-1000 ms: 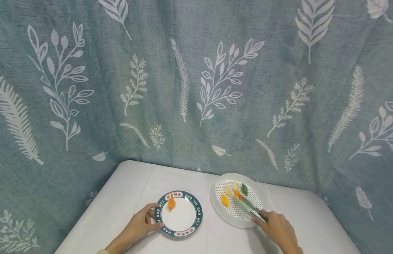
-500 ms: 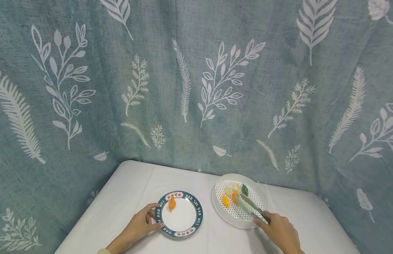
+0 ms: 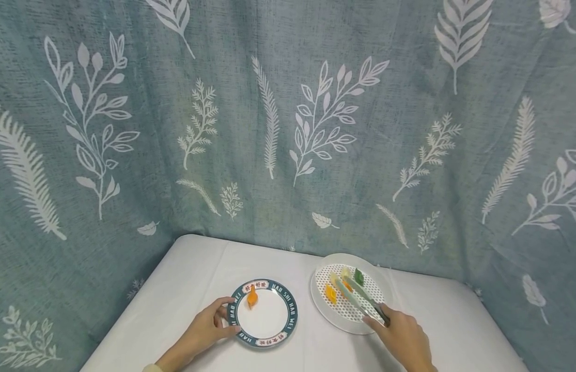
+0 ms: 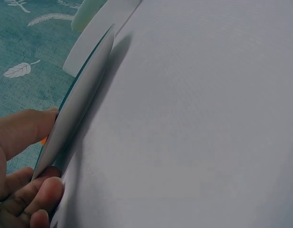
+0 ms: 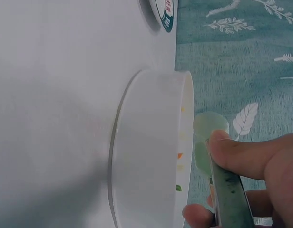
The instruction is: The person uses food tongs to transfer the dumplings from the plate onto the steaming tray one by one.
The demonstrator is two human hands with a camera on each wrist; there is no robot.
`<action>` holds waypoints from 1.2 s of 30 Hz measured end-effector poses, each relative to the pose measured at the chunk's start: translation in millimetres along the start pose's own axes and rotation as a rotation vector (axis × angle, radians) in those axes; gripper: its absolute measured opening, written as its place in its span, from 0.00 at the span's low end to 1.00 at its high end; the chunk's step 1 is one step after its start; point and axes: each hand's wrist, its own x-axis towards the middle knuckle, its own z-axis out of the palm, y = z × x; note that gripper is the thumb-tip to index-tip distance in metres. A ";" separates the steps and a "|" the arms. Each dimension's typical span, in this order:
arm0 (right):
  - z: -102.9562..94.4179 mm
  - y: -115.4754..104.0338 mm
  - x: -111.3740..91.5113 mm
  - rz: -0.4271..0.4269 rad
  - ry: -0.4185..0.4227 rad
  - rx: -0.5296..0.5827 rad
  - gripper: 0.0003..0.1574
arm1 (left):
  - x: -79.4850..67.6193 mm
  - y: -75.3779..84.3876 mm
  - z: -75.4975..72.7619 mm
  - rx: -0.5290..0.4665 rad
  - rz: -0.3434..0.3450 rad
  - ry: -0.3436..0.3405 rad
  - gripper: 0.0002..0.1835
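Observation:
My left hand [image 3: 206, 325] grips the left rim of a white plate [image 3: 269, 323] with a dark green lettered border, thumb on top and fingers underneath in the left wrist view. On the plate lies a small orange piece [image 3: 252, 298] with a narrow tip. My right hand [image 3: 401, 336] holds pale green tongs [image 3: 364, 302], thumb pressing one arm. Their tips are apart above a round white strainer basket [image 3: 317, 310], around an orange piece [image 3: 347, 285]; whether they touch it I cannot tell. Nearby in the basket are a yellow piece [image 3: 330, 294], pale pieces and a dark green one [image 3: 358, 277].
Both dishes stand on a white-covered table [image 3: 185, 268], the basket to the right of the plate with a gap between. A teal leaf-patterned curtain [image 3: 269, 206] hangs behind the table. The basket's wall [image 5: 146, 142] rises high in the right wrist view.
The tongs first drew back slightly, then moved forward and left over the basket, their tips now farther apart. My left hand and the plate have barely moved.

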 end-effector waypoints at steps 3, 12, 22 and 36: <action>2.8 -6.4 -1.2 -0.005 0.003 -0.003 0.50 | 0.1 -0.7 -0.1 0.001 -0.001 0.004 0.43; 13.3 -24.2 -7.9 -0.076 0.059 0.010 0.44 | 0.4 -1.4 0.3 -0.005 -0.006 -0.008 0.43; 26.2 -51.1 -8.9 -0.103 0.036 0.048 0.43 | 0.5 -0.7 -0.6 0.008 -0.017 -0.007 0.44; 56.6 -85.4 -18.2 -0.189 -0.004 0.126 0.30 | 2.0 -1.5 0.3 -0.001 -0.022 -0.008 0.45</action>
